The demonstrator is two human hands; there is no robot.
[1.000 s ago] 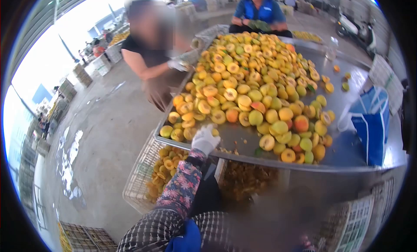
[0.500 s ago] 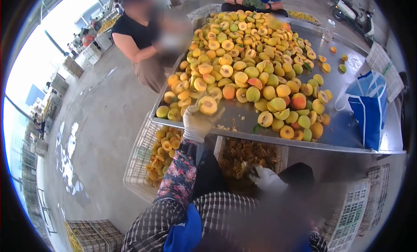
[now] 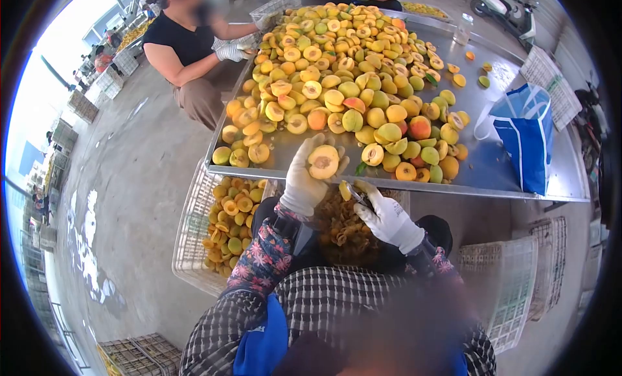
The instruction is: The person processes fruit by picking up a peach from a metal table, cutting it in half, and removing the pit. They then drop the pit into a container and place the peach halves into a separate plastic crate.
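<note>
My left hand [image 3: 303, 182], in a white glove, is closed around a halved yellow peach [image 3: 323, 161], its cut face with the pit turned up. It is raised over the front edge of the metal table [image 3: 311, 141]. To its right, my gloved right hand [image 3: 389, 222] grips a small metal hand tool [image 3: 356, 194], with a yellowish piece at its end; its exact kind I cannot tell. The tool's end points toward the peach half, a short gap apart. Behind both hands lies a big heap of peaches [image 3: 353, 81], many of them cut in half.
A white plastic basket [image 3: 188, 250] holding peach halves stands below the table at left. Brown scraps [image 3: 343, 230] fill a container under my hands. A blue bag [image 3: 526, 149] and a clear bottle [image 3: 463, 29] stand on the table. A co-worker [image 3: 184, 49] sits at the left side.
My left hand has drawn back from the heap with the peach half. My right hand has come up from above the scraps container, bringing the tool close to the fruit. The view has shifted.
</note>
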